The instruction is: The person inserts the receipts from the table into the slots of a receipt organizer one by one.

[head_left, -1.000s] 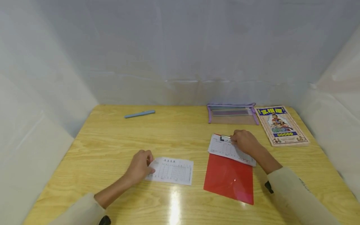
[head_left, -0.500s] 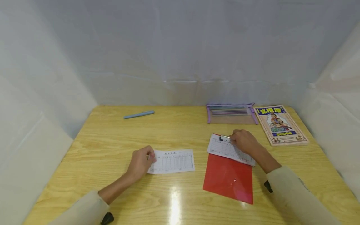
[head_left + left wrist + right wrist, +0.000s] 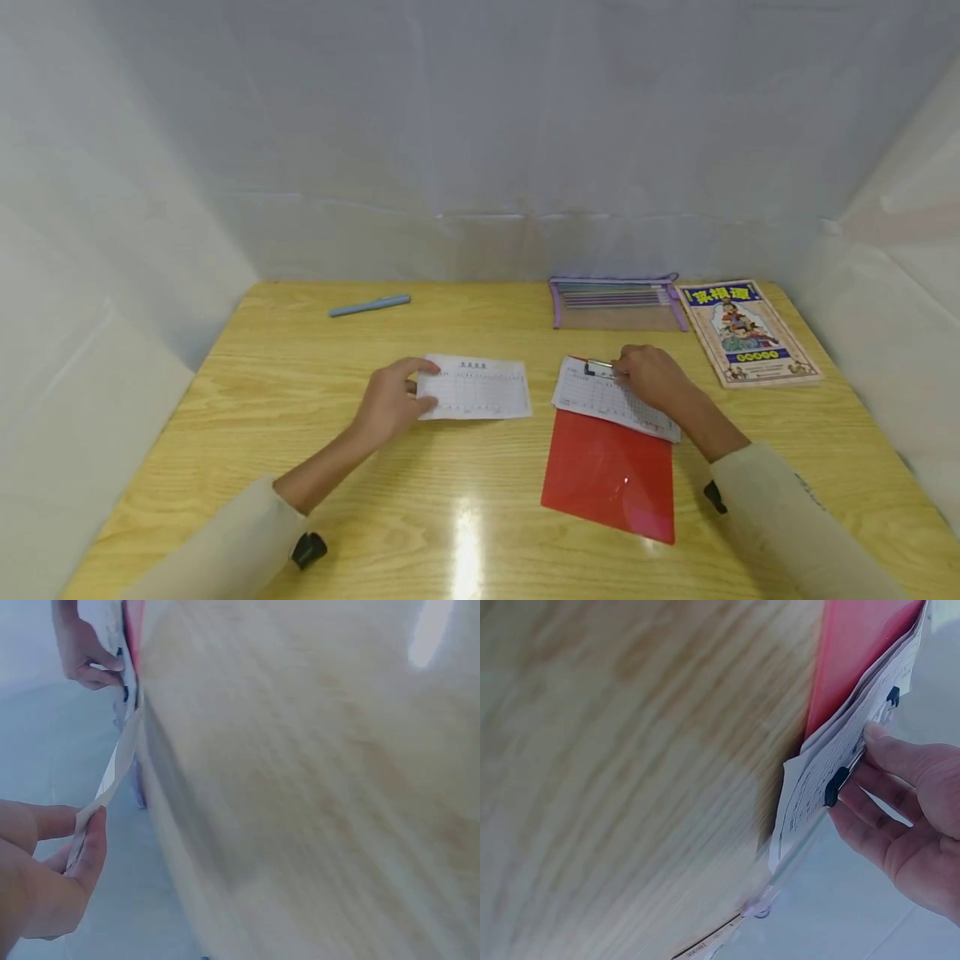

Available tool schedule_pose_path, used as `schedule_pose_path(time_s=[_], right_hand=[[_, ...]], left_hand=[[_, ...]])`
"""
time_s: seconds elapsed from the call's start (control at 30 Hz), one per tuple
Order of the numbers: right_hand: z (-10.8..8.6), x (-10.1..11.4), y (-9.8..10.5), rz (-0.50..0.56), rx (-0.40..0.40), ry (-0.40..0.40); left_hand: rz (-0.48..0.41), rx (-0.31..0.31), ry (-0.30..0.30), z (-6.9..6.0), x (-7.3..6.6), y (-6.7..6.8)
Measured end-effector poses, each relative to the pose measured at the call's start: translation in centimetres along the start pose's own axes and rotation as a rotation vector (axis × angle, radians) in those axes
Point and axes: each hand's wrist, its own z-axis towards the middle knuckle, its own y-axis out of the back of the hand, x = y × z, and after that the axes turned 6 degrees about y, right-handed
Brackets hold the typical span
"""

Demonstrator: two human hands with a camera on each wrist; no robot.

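My left hand (image 3: pixel 392 402) pinches the left edge of a printed paper form (image 3: pixel 480 389) between thumb and fingers. The left wrist view shows this paper (image 3: pixel 112 776) raised off the table and slightly bowed. At the right, my right hand (image 3: pixel 652 377) grips the metal clip (image 3: pixel 600 367) at the top of a red clipboard (image 3: pixel 611 475). Several similar forms (image 3: pixel 611 404) lie under that clip, across the upper part of the board. In the right wrist view, the thumb presses the clip with its black ends (image 3: pixel 836 787), fingers beneath. Whether the clip is spread cannot be told.
A blue pen (image 3: pixel 370 306) lies at the back left of the wooden table (image 3: pixel 300 350). Behind the clipboard is a clear pouch with purple trim (image 3: pixel 618 317), holding thin sticks. A book with a cartoon cover (image 3: pixel 750 337) lies at the back right. White sheeting (image 3: pixel 480 142) encloses the sides and back.
My left hand has lifted the single form and carried it away from me and rightward, closer to the clipboard. The right hand stays at the clip.
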Motion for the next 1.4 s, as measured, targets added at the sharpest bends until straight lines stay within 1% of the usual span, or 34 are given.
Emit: schedule_pose_path(time_s=[0.1, 0.23, 0.37, 0.47, 0.53, 0.67, 0.8, 0.9, 0.97, 1.07, 1.13, 1.23, 1.3, 1.37, 1.4], right_hand=[[0.0, -0.1, -0.1, 0.002, -0.006, 0.0], [0.0, -0.1, -0.2, -0.01, -0.018, 0.011], [0.0, -0.1, -0.2, -0.028, -0.028, 0.029], [0.0, -0.2, -0.1, -0.034, -0.041, 0.04], [0.0, -0.2, -0.2, -0.039, -0.049, 0.042], [0.1, -0.3, -0.2, -0.033, -0.059, 0.046], [0.1, -0.2, -0.1, -0.004, -0.042, 0.03], [0.0, -0.1, 0.0, 0.009, -0.032, 0.013], [0.0, 0.0, 0.1, 0.01, -0.033, 0.014], [-0.1, 0.0, 0.1, 0.004, -0.043, 0.022], [-0.1, -0.1, 0.1, -0.004, -0.054, 0.041], [-0.1, -0.2, 0.0, -0.015, -0.068, 0.064], [0.0, -0.2, -0.1, -0.017, -0.073, 0.071], [0.0, -0.2, -0.2, -0.015, -0.078, 0.073], [0.0, -0.2, -0.2, -0.015, -0.082, 0.078]], left_hand=[[-0.046, 0.027, 0.003, 0.5, -1.2, -0.2], [-0.134, 0.072, 0.024, 1.1, -2.8, -0.9], [-0.209, 0.125, 0.014, 1.9, -4.1, -2.2], [-0.225, 0.169, 0.0, 2.6, -4.8, -3.4], [-0.213, 0.195, -0.001, 3.0, -5.2, -4.3], [-0.159, 0.246, -0.009, 3.6, -5.7, -6.4], [-0.072, 0.299, -0.028, 4.1, -5.8, -8.6], [-0.014, 0.324, -0.04, 4.5, -5.9, -10.1], [0.004, 0.329, -0.049, 4.7, -6.1, -10.9], [-0.002, 0.318, -0.063, 4.9, -6.2, -11.9], [-0.001, 0.286, -0.085, 4.9, -6.3, -12.5], [-0.004, 0.219, -0.115, 4.8, -6.5, -13.3], [-0.013, 0.183, -0.116, 4.6, -6.6, -13.8], [-0.023, 0.17, -0.102, 4.5, -6.8, -14.2], [-0.025, 0.174, -0.091, 4.4, -6.8, -14.3]])
